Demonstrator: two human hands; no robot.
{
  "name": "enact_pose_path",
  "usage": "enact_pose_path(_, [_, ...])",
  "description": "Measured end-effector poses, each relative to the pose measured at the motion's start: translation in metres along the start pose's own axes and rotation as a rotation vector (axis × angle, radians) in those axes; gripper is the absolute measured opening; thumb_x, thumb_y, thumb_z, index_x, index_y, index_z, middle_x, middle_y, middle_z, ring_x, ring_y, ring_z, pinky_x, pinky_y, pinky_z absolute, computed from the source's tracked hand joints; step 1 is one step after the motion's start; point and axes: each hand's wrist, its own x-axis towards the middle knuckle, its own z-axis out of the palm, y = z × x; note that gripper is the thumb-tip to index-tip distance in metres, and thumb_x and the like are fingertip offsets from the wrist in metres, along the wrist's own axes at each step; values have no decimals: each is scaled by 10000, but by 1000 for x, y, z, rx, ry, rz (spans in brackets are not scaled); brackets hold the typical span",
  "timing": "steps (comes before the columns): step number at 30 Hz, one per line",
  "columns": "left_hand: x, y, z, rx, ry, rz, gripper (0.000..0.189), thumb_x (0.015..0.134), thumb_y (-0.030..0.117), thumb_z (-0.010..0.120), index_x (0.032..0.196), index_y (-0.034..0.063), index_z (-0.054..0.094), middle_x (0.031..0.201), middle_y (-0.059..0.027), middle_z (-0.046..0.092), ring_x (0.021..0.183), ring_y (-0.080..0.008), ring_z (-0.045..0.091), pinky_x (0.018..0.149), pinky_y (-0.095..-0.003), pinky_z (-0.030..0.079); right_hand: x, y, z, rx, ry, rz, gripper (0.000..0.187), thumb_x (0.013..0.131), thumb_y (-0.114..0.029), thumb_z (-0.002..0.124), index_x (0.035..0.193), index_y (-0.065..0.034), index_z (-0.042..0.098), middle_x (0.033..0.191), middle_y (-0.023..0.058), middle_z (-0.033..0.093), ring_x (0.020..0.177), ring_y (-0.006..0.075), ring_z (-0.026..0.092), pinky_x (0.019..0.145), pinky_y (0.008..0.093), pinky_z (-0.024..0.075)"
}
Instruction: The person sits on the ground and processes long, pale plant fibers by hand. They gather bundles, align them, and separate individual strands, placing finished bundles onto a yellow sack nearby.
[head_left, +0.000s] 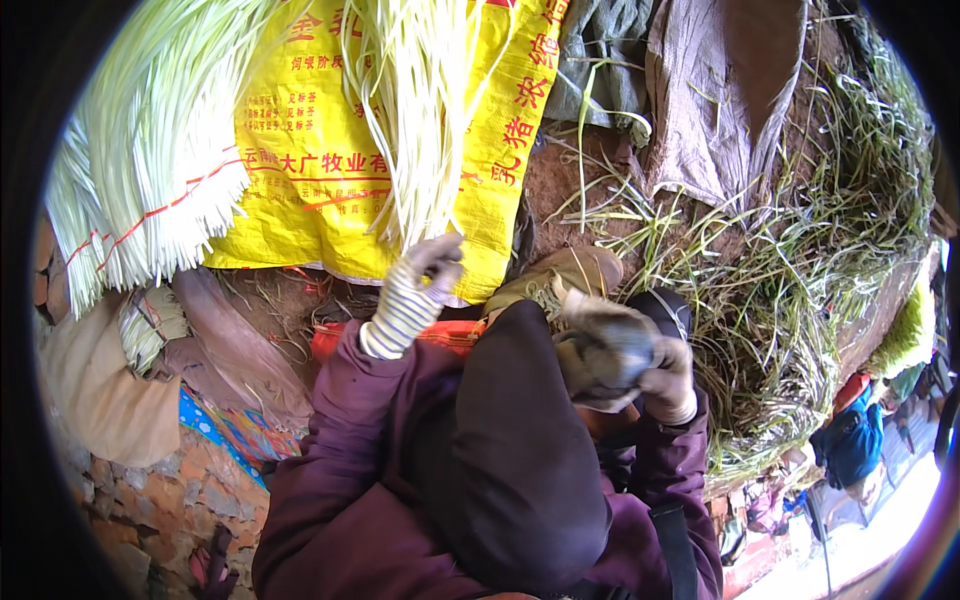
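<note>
My left hand (422, 283), in a striped knit glove, is raised at the lower ends of a loose bunch of long pale stalks (424, 127), like blanched chives. Its fingers are curled, and whether they grip any stalk cannot be told. The bunch lies on a yellow woven feed sack (315, 225) with red printing. On the other side of my raised knee, my gloved right hand (670, 379) grips the edge of a grey and tan object (609, 352), too blurred to identify. Tied bundles of the same stalks (161, 172), bound with red string, rest on the sack's left.
Loose green leaves and trimmings (780, 315) are heaped at right. Grey cloths (697, 112) lie beyond my tan shoe (577, 271). A small tied bundle (154, 326) sits among cloths at left, near broken bricks (172, 487). A person in blue (851, 446) is at far right.
</note>
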Motion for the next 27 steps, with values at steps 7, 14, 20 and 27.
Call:
enact_pose_path(7, [20, 60, 53, -690, -357, -180, 582, 804, 53, 673, 1350, 25, 470, 1175, -67, 615, 1011, -145, 611, 901, -304, 484, 76, 12, 42, 55, -61, -25, 368, 822, -214, 722, 1084, 27, 630, 1001, 126, 665, 854, 195, 638, 792, 325, 505])
enact_pose_path(14, [12, 44, 32, -499, -145, -174, 306, 814, 45, 719, 1099, 1, 619, 996, -43, 676, 916, -125, 638, 851, -295, 519, 109, 44, 42, -480, -263, -257, 875, 716, -145, 845, 1440, -49, 364, 1409, 111, 433, 1287, 248, 421, 1042, 380, 362])
enact_pose_path(20, [13, 33, 3, -43, 103, 257, 239, 803, -33, 630, 1041, -36, 643, 974, -104, 670, 904, -165, 634, 843, -309, 499, 126, 49, 50, -241, -46, 156, 369, 882, -48, 680, 1240, -35, 593, 1022, -5, 666, 908, 63, 588, 839, 246, 493])
enact_pose_path(27, [32, -29, 0, 1168, 268, 266, 583, 736, 270, 683, 1293, 189, 533, 1376, -173, 401, 1286, -386, 365, 993, -570, 327, 179, 25, 71, -615, 190, -289, 170, 897, -137, 630, 1041, -56, 667, 866, 34, 679, 776, 108, 639, 729, 238, 509])
